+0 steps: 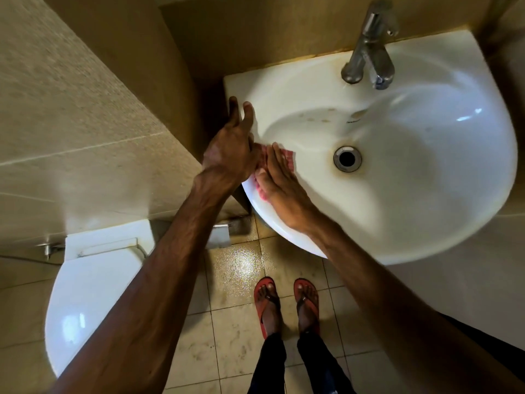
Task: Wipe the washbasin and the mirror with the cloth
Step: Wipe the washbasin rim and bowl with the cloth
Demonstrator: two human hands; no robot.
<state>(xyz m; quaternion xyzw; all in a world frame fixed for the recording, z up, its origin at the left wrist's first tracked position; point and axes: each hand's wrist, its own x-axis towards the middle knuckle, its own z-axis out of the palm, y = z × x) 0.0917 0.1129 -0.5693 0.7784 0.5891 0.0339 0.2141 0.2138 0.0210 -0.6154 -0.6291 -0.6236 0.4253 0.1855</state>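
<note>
The white washbasin fills the upper right, with a round drain at its middle and a steel tap at the back. A red checked cloth lies on the basin's left inner slope and rim. My right hand presses flat on the cloth, fingers straight, covering most of it. My left hand rests on the basin's left rim, thumb and forefinger stretched along the edge, its other fingers touching the cloth's left end. No mirror is in view.
A white toilet with its lid down stands at the lower left, close to the basin. Beige tiled walls rise on the left and behind. My feet in red sandals stand on the tiled floor below the basin.
</note>
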